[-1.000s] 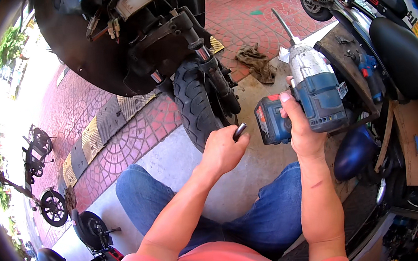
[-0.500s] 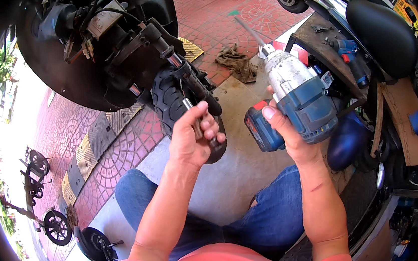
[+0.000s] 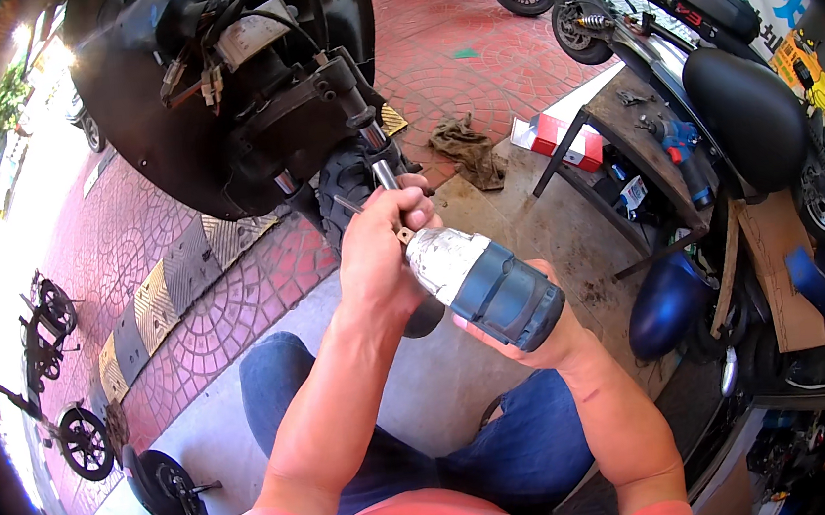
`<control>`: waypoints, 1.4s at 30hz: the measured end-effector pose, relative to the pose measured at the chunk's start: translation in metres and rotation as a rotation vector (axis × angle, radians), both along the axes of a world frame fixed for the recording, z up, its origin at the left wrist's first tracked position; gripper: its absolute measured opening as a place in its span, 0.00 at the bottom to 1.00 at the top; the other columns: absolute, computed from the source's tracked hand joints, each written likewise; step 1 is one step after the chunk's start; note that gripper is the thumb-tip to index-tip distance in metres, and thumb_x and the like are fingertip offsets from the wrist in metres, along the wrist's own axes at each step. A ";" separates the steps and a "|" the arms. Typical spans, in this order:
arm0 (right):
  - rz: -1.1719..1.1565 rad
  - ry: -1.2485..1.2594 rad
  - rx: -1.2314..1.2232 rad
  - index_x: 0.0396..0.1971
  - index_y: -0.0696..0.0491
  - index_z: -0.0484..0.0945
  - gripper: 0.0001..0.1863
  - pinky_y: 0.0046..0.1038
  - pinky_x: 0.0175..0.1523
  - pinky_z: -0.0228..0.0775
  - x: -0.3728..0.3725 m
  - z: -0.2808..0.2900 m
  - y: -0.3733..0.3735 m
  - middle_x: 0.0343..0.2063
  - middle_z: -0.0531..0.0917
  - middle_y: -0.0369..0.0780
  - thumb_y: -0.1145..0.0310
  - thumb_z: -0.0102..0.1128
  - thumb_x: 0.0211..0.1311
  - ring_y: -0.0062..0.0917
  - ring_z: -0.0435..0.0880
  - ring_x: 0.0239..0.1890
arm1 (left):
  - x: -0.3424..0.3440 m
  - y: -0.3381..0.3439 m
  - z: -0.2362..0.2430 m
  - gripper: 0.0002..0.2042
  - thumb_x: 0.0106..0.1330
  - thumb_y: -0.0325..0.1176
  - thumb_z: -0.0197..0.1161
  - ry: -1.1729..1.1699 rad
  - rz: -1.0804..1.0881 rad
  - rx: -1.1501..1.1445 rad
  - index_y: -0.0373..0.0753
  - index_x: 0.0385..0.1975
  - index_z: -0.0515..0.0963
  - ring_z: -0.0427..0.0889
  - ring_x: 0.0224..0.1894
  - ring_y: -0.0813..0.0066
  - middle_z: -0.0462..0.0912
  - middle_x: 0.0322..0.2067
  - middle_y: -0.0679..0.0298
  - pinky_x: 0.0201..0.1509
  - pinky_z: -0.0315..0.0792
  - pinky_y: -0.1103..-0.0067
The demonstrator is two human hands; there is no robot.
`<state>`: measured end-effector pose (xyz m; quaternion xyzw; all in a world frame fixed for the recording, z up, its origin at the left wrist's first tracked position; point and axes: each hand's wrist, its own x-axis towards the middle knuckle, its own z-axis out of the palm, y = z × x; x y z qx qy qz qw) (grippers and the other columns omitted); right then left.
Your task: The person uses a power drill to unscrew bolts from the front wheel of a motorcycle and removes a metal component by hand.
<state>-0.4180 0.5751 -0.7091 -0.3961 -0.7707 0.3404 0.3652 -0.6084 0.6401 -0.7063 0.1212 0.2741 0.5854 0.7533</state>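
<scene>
My right hand grips a cordless impact wrench with a blue body and a worn silver nose. The wrench points up and left, its nose against my left hand. My left hand is closed there around a silver tube-shaped socket whose end sticks up past the fingers. A thin metal rod also shows beyond that hand, apparently in line with the wrench; my fingers hide where it joins. Just beyond stand the scooter's front tyre and fork.
A dark scooter body with loose wires fills the upper left. To the right, a low metal table bears a blue drill. A brown rag lies on the floor. Striped ramps line the left, and parked scooters the right.
The wrench has swung left and down to my left hand, its rod now mostly behind the fingers. My left hand has stayed near the tyre, still holding the socket.
</scene>
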 end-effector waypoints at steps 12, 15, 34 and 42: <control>0.118 0.092 0.187 0.46 0.58 0.86 0.17 0.30 0.47 0.80 -0.017 0.002 0.000 0.41 0.90 0.42 0.78 0.77 0.54 0.34 0.90 0.41 | -0.048 0.003 0.023 0.14 0.79 0.39 0.50 -0.642 0.049 0.086 0.38 0.34 0.77 0.66 0.22 0.76 0.67 0.21 0.70 0.33 0.64 0.74; 0.097 0.007 0.306 0.44 0.57 0.87 0.17 0.31 0.48 0.80 -0.017 -0.002 0.002 0.41 0.91 0.41 0.77 0.78 0.53 0.35 0.90 0.42 | -0.044 0.000 0.025 0.19 0.81 0.44 0.49 -0.752 0.046 0.108 0.42 0.28 0.75 0.63 0.18 0.75 0.66 0.18 0.70 0.31 0.62 0.72; 0.047 0.462 -0.436 0.63 0.57 0.76 0.32 0.28 0.54 0.77 -0.005 -0.004 0.007 0.47 0.87 0.39 0.77 0.76 0.57 0.22 0.84 0.47 | -0.021 0.021 0.014 0.16 0.78 0.43 0.55 -0.788 0.019 0.583 0.48 0.25 0.71 0.65 0.19 0.79 0.67 0.18 0.74 0.39 0.62 0.72; 0.003 0.822 -0.677 0.61 0.55 0.79 0.34 0.28 0.56 0.76 0.000 -0.003 0.024 0.48 0.87 0.36 0.79 0.80 0.51 0.22 0.83 0.48 | 0.006 0.025 0.023 0.09 0.71 0.34 0.61 -0.645 0.109 0.546 0.44 0.27 0.73 0.63 0.20 0.79 0.63 0.18 0.73 0.45 0.63 0.72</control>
